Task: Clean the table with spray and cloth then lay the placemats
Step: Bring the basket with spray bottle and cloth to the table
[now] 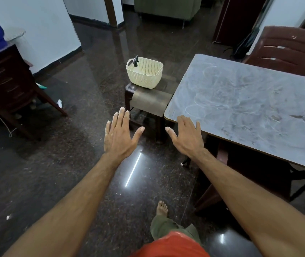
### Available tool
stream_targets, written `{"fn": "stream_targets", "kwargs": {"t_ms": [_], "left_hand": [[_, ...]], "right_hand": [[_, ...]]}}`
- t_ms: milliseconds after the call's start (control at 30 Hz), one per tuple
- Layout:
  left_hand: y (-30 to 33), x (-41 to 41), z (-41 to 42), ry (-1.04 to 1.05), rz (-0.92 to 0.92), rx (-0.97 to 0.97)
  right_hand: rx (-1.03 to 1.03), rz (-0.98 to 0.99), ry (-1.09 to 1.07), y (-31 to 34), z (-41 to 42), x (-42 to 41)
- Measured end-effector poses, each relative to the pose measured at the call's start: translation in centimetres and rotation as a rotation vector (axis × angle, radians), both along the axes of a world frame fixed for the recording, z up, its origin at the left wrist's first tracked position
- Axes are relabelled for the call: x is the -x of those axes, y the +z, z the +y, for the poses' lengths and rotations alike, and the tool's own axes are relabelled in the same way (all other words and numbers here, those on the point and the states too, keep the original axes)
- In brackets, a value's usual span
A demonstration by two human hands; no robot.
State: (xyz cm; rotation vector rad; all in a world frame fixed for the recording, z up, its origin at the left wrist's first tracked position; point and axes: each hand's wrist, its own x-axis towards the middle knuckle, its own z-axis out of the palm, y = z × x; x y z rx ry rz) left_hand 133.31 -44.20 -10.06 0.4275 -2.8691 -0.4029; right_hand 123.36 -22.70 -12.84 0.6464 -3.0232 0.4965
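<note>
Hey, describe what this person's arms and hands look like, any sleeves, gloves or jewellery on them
Both forearms are bare, with no sleeves in view. The left hand and right hand wear no gloves, and no rings, watch or bracelets show. The left hand's fingertips carry a pale, chalky dusting.

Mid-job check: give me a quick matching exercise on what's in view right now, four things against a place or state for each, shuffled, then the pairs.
Things:
1. spray bottle
2. placemat
3. tabletop
4. left hand

Places or states:
A. smeared with whitish swirl marks
B. open, fingers straight, holding nothing
C. standing in the cream basket, nozzle poking over the rim
D. draped over the front edge of the dark stool

Pairs: 1-C, 2-D, 3-A, 4-B
</note>
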Motion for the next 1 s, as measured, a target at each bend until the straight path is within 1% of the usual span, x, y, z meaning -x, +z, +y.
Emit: {"fn": "stream_targets", "kwargs": {"t_ms": [233,467,767,1000], "left_hand": [[-0.6,5.4,-4.0,0.003,-0.032,0.017],[-0.6,12.1,-7.0,0.028,-0.037,-0.018],[-1.6,19.5,-12.4,0.026,-0.064,-0.021],[-3.4,25.8,-18.9,-0.04,-0.106,-0.025]], "right_hand": [[0.024,-0.019,0.005,-1.0,-4.3,6.6],[0.076,-0.031,0.025,-1.1,-8.1,13.5],[0.058,-0.039,0.001,-1.4,-12.7,21.1],[0.038,-0.046,-0.058,-2.6,-18.0,25.9]]}}
